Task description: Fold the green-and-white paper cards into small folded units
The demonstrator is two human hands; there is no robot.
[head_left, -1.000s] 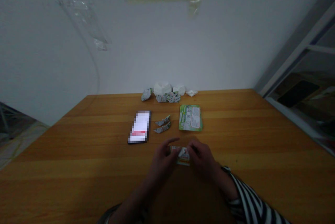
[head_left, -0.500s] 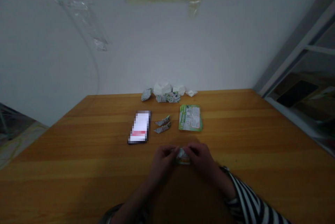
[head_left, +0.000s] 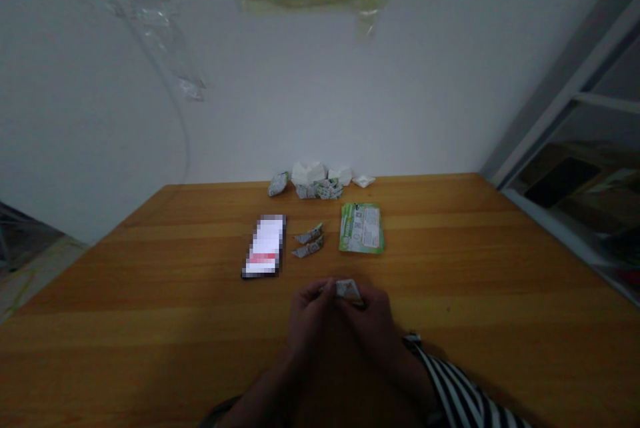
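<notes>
A pale wall (head_left: 325,88) filled the upper frame, and a wooden table (head_left: 150,295) spread across the lower half. At bottom centre, the left hand (head_left: 306,318) pinched a paper's left end, thumb on top and fingers curled behind; the right hand (head_left: 373,315) pinched its lower right edge, fingertips partly hidden. A phone (head_left: 265,246) lay left of centre, green leaflets (head_left: 361,228) right of it, with two folded strips (head_left: 309,241) between. Smallest was the held paper (head_left: 347,290), just below centre: folded small, whitish with faint print, its right side slanting, its face tipped up. A second earlier it lay wider, with an orange band showing, and the left forefinger stretched out; now that finger was curled in.
</notes>
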